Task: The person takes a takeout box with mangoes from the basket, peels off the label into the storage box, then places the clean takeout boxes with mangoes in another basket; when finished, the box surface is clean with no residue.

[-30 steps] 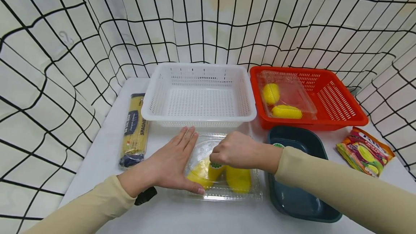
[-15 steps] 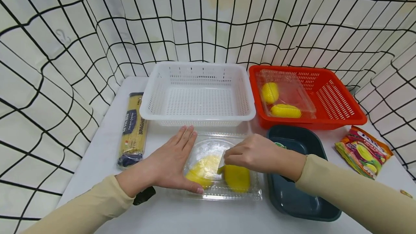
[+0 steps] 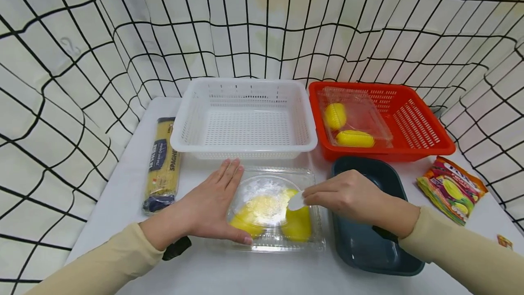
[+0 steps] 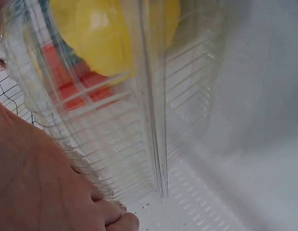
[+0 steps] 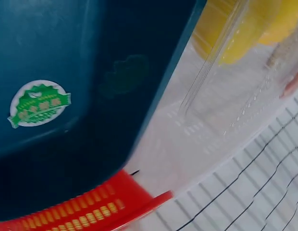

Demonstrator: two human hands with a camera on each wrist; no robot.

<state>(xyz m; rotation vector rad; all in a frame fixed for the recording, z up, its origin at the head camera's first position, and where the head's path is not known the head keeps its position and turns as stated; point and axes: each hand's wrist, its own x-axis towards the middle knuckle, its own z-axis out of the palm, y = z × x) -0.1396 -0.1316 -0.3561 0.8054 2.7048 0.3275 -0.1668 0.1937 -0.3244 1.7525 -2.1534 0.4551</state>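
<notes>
Nearest the person, a clear plastic box (image 3: 286, 246) sits on the white table (image 3: 229, 270), its two yellow pieces (image 3: 298, 224) visible through the closed lid. The left hand (image 3: 204, 206) lies flat along the box's left side, fingers straight and thumb reaching over the front edge. From the other side, the right hand (image 3: 348, 197) pinches a small white label (image 3: 295, 201) between thumb and fingertips. That label is over the right part of the lid, directly left of the right hand and well apart from the left; its oval slants up toward the pinching fingers (whether its tip touches the plastic, I cannot tell). Right of the box, partly under the right forearm, the dark blue tub (image 3: 376, 249) stands with its long side running away from the person; a green sticker (image 5: 41, 103) shows inside it. Further out lie a spaghetti pack (image 3: 163, 167) on the left and a bright packet (image 3: 452, 189) on the right. Behind stand a white basket (image 3: 243, 148) and a red basket (image 3: 413, 151), side by side, the red one holding another clear box (image 3: 374, 113).
</notes>
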